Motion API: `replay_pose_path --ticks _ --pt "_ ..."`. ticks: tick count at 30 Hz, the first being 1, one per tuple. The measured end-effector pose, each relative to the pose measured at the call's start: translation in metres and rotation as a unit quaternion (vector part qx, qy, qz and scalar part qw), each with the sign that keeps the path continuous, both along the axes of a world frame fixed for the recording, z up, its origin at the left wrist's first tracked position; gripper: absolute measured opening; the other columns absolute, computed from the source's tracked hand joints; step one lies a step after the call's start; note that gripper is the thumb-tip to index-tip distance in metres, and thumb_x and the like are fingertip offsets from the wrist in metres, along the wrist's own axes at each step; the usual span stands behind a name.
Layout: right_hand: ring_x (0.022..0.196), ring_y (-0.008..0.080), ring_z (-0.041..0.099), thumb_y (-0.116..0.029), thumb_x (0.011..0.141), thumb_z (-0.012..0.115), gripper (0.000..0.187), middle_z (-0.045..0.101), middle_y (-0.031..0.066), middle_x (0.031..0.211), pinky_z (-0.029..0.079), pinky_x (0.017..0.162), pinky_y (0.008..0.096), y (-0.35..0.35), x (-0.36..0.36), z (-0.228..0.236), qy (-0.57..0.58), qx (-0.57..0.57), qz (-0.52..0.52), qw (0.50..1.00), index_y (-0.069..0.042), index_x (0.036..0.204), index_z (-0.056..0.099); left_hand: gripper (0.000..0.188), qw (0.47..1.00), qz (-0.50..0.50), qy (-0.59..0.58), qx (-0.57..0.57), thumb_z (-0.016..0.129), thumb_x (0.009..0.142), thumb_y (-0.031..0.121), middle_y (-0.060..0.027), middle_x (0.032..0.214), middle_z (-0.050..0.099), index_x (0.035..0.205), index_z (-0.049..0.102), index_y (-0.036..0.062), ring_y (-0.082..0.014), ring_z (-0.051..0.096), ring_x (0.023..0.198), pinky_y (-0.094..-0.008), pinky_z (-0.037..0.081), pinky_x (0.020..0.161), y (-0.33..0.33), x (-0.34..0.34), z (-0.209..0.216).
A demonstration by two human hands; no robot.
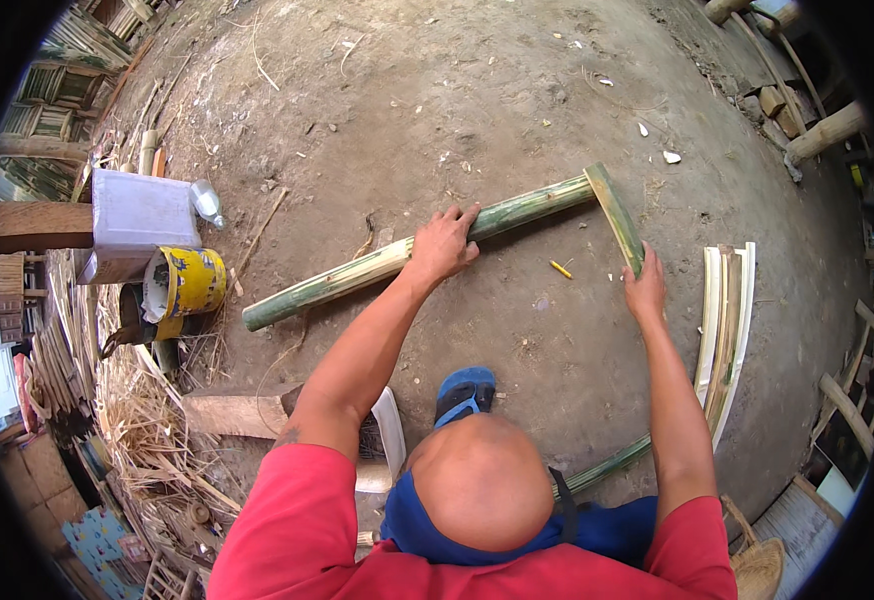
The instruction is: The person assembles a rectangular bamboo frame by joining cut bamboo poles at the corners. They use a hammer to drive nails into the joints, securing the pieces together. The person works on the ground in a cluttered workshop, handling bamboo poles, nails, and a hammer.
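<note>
While the left hand (442, 243) lay over the middle of a long bamboo pole (534, 210), its fingers reached across the far edge and its thumb lay along the near side, so that the pole passed between them in a curved hold. The pole ran slantwise over the dirt floor (377, 130), its green right end well beyond the fingertips and its left end well past the wrist. The right hand (645, 285) was closed around the near end of a flat green bamboo strip (614, 218) (its fingertips were partly hidden), and the strip's other end stood against the pole's right end or just beside it; which, I could not tell. A small yellow object (560, 269) lay between the two hands, and pale split lengths (725, 330) rested to the right of the right forearm.
</note>
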State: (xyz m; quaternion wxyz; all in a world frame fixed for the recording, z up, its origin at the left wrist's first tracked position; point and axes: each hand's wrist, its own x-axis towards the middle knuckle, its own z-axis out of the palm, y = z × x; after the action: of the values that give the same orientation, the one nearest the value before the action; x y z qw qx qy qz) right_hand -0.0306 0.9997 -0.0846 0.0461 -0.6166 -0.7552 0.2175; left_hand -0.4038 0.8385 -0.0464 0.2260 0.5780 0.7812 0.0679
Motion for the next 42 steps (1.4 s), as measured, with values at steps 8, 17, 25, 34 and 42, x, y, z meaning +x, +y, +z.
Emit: replay_pose_path --ticks 8,17,25,34,42 --pt "0.142 0.0361 0.041 -0.024 0.091 0.074 0.075 0.044 0.0133 0.151 0.034 0.113 0.0561 -0.052 -0.030 0.041 -0.002 0.129 0.094 0.987 -0.016 0.156 0.038 0.075 0.997 0.038 -0.069 0.013 0.074 0.090 0.035 -0.0193 0.146 0.056 0.155 0.045 0.0127 -0.0376 0.058 0.130 -0.0484 0.048 0.108 -0.089 -0.026 0.042" --pt "0.137 0.0338 0.046 -0.020 0.092 0.072 0.057 0.049 0.0118 0.145 0.035 0.113 0.0517 -0.100 0.004 0.056 0.039 0.049 0.183 0.981 -0.011 0.144 0.052 0.040 0.972 0.125 -0.085 -0.183 0.068 0.089 0.010 -0.0195 0.121 0.071 0.129 0.070 0.0148 -0.0409 0.068 0.110 -0.0457 0.055 0.095 -0.319 0.015 0.116" --pt "0.122 0.0368 0.057 -0.013 0.092 0.070 0.045 0.057 0.0157 0.131 0.047 0.104 0.0458 -0.041 0.106 0.082 0.056 0.080 0.132 0.986 -0.009 0.135 0.058 0.041 0.976 -0.212 -0.049 0.027 0.053 0.081 -0.002 -0.0104 0.115 0.073 0.112 0.076 0.0114 -0.0355 0.070 0.099 -0.0443 0.056 0.085 -0.077 0.035 0.122" --pt "0.116 0.0388 0.060 -0.013 0.094 0.067 0.032 0.062 0.0173 0.123 0.049 0.099 0.0446 -0.065 0.243 0.151 0.009 0.163 -0.113 0.980 -0.006 0.125 0.064 0.017 0.870 -0.449 -0.181 0.094 0.067 0.092 0.018 -0.0108 0.103 0.070 0.105 0.073 0.0090 -0.0337 0.071 0.089 -0.0437 0.059 0.076 0.081 0.106 0.083" --pt "0.109 0.0373 0.067 -0.020 0.097 0.067 0.028 0.069 0.0190 0.115 0.052 0.095 0.0455 -0.139 0.215 0.157 0.069 -0.067 -0.149 0.984 -0.003 0.120 0.066 0.028 0.871 -0.437 0.119 -0.189 0.049 0.099 0.010 -0.0271 0.116 0.067 0.120 0.062 -0.0024 -0.0401 0.074 0.092 -0.0492 0.061 0.079 0.020 0.120 0.017"
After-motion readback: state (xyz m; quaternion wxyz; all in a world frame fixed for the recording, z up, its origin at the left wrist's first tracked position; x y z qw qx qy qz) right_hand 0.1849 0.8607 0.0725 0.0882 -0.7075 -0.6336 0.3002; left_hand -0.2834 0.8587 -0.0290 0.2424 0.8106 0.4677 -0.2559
